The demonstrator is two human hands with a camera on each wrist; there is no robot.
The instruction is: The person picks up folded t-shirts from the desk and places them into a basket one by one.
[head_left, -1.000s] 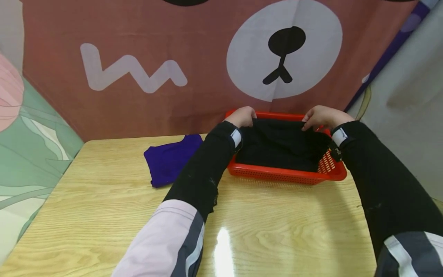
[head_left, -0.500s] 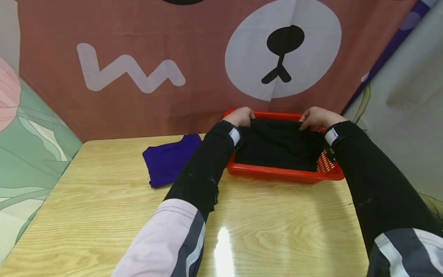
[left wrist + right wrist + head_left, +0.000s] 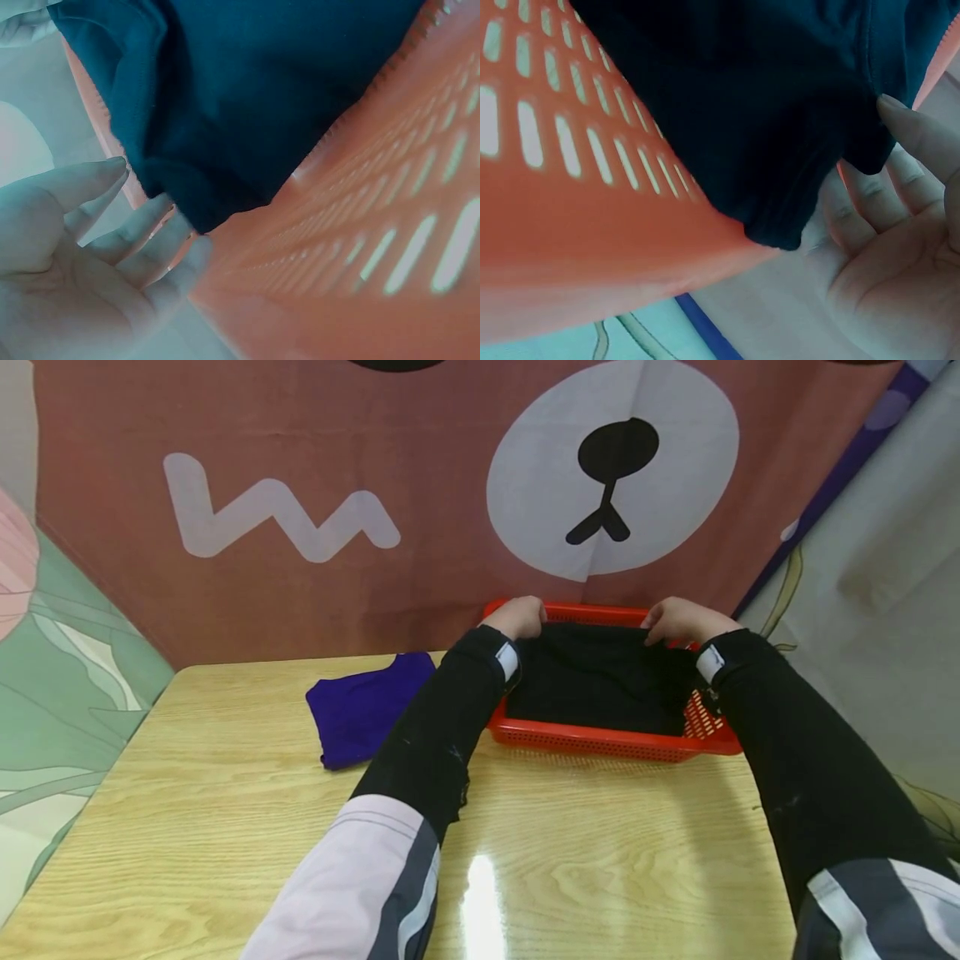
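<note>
A folded black garment [image 3: 592, 681] lies in the red plastic basket [image 3: 600, 740], spread over most of its inside. My left hand [image 3: 519, 617] is at the garment's far left corner. In the left wrist view the left fingers [image 3: 154, 251] are loosely extended against the cloth corner, with the thumb apart from them. At the far right part of the garment is my right hand [image 3: 684, 620]. In the right wrist view its thumb rests on the cloth edge and the fingers [image 3: 874, 195] lie behind it, pinching the edge.
A folded purple cloth [image 3: 367, 714] lies on the wooden table [image 3: 225, 827], left of the basket. Behind the basket hangs a brown curtain [image 3: 442, 568] with a bear's muzzle on it. A pale curtain [image 3: 885, 635] hangs at the right.
My right hand has shifted slightly left and down in the head view. The left hand has barely moved. The garment stays in the basket.
</note>
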